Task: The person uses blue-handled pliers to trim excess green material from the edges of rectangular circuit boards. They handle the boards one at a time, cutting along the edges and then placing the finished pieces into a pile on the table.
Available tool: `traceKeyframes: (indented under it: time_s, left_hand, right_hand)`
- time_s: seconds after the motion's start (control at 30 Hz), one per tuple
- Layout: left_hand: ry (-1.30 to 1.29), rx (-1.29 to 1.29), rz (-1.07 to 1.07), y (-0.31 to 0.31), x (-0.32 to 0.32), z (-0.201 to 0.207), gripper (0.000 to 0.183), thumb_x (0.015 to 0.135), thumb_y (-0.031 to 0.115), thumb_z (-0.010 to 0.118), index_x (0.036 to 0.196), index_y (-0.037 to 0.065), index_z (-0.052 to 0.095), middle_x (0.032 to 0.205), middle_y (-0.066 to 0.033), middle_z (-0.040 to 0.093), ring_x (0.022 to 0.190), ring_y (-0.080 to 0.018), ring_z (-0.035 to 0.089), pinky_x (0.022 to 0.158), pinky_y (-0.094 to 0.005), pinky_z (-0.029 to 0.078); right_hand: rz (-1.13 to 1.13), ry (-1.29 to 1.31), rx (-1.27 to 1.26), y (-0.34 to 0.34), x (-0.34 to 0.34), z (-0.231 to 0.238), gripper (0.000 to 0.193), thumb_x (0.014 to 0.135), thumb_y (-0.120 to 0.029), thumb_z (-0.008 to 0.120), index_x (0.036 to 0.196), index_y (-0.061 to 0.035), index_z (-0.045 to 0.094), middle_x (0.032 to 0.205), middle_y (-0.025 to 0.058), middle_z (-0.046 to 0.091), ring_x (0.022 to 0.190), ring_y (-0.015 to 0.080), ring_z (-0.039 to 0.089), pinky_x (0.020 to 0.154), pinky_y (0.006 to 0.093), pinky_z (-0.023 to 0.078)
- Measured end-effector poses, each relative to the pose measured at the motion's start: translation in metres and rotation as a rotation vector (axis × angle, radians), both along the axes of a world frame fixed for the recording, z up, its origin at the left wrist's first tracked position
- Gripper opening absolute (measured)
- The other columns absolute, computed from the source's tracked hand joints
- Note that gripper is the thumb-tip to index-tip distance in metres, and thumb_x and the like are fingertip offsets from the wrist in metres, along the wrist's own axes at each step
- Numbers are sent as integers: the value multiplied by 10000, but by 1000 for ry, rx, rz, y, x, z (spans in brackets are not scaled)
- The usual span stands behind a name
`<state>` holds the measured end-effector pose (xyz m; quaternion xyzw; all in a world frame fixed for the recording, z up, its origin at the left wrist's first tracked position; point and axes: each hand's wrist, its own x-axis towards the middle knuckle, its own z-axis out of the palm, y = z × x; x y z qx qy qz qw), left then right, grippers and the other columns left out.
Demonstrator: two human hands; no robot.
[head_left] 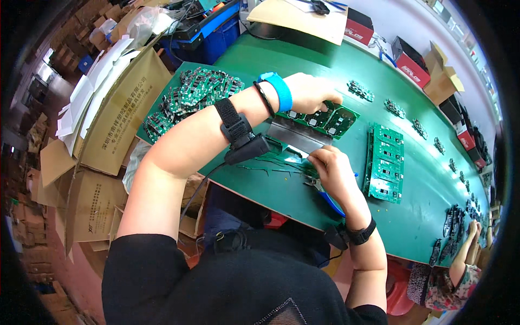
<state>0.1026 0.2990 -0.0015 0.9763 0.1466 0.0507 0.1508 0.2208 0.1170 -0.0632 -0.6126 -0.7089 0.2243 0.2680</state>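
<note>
My left hand [310, 93] grips a green circuit board panel [340, 120] along its far edge. The panel stands tilted over a grey metal plate [295, 134] on the bench. Just on the near side of that plate, my right hand [331, 167] is closed, thumb and fingertips pressed together; what they hold, if anything, I cannot make out. Blue-handled cutting pliers [329, 203] lie beside the right wrist. Thin green offcut strips [273, 167] are scattered left of the right hand.
A heap of small circuit boards [200, 92] covers the bench's left end. Stacked green panels [385, 162] lie to the right. Small board piles [394, 108] form a row toward the far right. Cardboard boxes [116, 119] stand at left; another person's hands [474, 232] show at right.
</note>
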Motion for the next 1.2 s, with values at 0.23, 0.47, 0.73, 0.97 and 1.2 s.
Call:
traceKeyframes:
  time_s: [0.23, 0.47, 0.73, 0.97, 1.2]
  left_hand:
    - [8, 6, 2, -4, 0, -4, 305, 881, 240, 642, 1180, 194, 604, 965, -146, 692, 871, -365, 663, 750, -465, 526]
    - [-73, 56, -3, 23, 15, -27, 351, 910, 388, 594, 1208, 204, 587, 984, -153, 689, 876, -373, 660, 749, -480, 524]
    - [64, -533, -87, 96, 52, -56, 516, 840, 347, 742, 1183, -17, 618, 1014, -125, 716, 874, -161, 644, 785, -320, 521]
    - [-73, -732, -35, 70, 21, -15, 411, 931, 364, 657, 1118, -2, 653, 898, -37, 688, 789, -86, 578, 694, -277, 496]
    - [-28, -710, 46, 74, 10, -35, 424, 957, 394, 610, 1101, -1, 670, 931, -9, 686, 828, -91, 573, 784, -264, 481]
  right_hand:
    - [-61, -107, 171, 3, 13, -6, 86, 814, -6, 585, 862, -6, 656, 929, 142, 632, 923, 340, 584, 831, 416, 484]
    - [-9, -141, 92, 5, 19, -2, 107, 805, 1, 586, 868, -8, 671, 925, 138, 644, 945, 325, 592, 841, 401, 491]
    - [-283, 30, 189, 2, 33, -10, 128, 834, -77, 680, 930, 1, 644, 835, 179, 634, 750, 373, 619, 720, 426, 511]
    - [-486, 319, -19, 13, 41, 16, 131, 885, -93, 682, 863, 35, 661, 772, 137, 677, 693, 187, 656, 625, 293, 507]
    - [-190, 268, 250, -15, 36, 1, 160, 783, -66, 748, 923, -3, 704, 837, 144, 693, 704, 248, 667, 650, 314, 525]
